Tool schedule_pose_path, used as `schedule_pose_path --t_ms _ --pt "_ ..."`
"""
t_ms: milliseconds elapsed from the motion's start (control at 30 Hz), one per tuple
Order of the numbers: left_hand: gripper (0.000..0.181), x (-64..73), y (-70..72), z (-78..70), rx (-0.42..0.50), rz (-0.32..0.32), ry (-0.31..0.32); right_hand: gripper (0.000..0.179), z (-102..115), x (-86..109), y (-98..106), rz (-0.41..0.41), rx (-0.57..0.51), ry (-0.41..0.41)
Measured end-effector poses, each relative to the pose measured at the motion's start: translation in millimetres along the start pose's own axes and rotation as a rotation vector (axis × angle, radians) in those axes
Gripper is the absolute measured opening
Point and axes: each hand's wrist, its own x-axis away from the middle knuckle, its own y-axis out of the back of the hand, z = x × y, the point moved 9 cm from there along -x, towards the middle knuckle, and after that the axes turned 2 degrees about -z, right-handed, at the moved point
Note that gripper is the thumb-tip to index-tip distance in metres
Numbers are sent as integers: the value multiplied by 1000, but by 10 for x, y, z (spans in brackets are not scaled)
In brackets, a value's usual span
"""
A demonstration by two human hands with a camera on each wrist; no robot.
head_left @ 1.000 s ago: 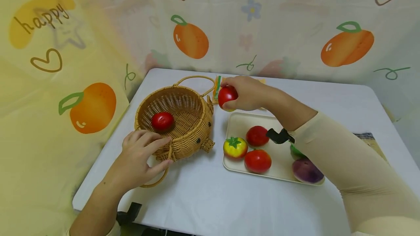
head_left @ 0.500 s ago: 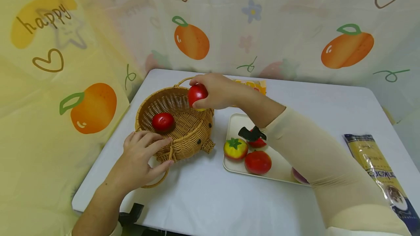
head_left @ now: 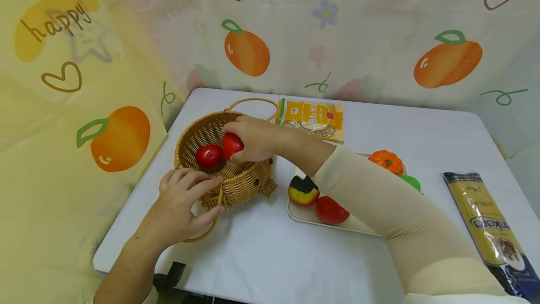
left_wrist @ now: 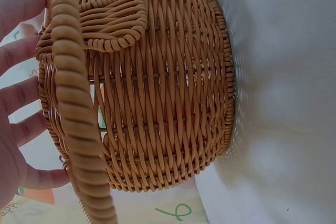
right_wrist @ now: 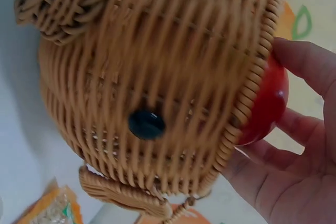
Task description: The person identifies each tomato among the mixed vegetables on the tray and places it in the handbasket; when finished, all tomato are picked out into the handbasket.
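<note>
My right hand (head_left: 257, 139) grips a red tomato (head_left: 233, 146) just inside the mouth of a wicker basket (head_left: 238, 193) shaped like an animal. In the right wrist view the tomato (right_wrist: 266, 103) shows past the basket's rim, with fingers and thumb around it. A second red tomato-like fruit (head_left: 209, 156) lies in the basket, close beside the held one. My left hand (head_left: 181, 205) rests its spread fingers on the basket's near rim, by a looped handle. From the left wrist, those fingers (left_wrist: 23, 95) look fairly straight behind the handle (left_wrist: 76, 98).
Right of the basket, a cream tray (head_left: 297, 216) bears a yellow-red tomato (head_left: 303, 197), a red one (head_left: 332, 210), a small orange pumpkin (head_left: 386, 162) and a green item (head_left: 410, 182). My right arm covers part of it. Behind lies a grain bag (head_left: 314, 118); far right, a long packet (head_left: 485, 229).
My right hand has carried the red tomato leftward from above the tray's back edge and lowered it into the basket's mouth. The left hand has stayed on the rim.
</note>
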Motion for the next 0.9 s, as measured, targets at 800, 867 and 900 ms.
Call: schedule_pose_path --t_ms 800,867,900 --pt "49 2 5 -3 8 -6 -8 66 43 61 -142 49 78 121" --pt "49 5 7 -2 8 -9 -11 65 31 96 -89 32 60 141" --pt "49 7 8 0 8 -9 -11 65 19 125 -57 27 49 143"
